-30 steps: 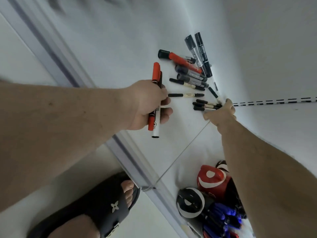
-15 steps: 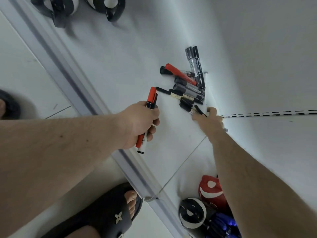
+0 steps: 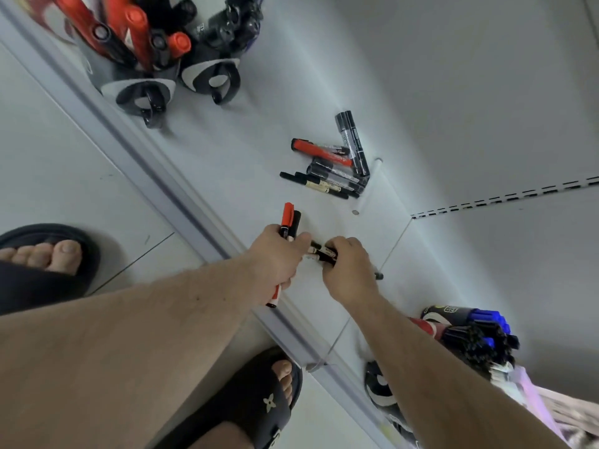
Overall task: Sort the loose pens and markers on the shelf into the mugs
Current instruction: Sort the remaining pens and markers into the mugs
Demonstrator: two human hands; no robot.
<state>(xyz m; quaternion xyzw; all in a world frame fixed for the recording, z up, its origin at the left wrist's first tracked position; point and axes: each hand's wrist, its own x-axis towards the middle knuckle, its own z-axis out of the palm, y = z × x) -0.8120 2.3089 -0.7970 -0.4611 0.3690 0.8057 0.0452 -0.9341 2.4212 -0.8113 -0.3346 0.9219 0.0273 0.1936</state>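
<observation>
Gripping red marker in left hand | right hand fingers curled round black pens

Your left hand carries one red marker and one black marker, while your right hand carries slim black pens with cream labels. The loose pile on your pale grey shelf lists one red, several black and grey. Your mugs are black with white curved markings, and your slippers black with a pale flower emblem.
</observation>
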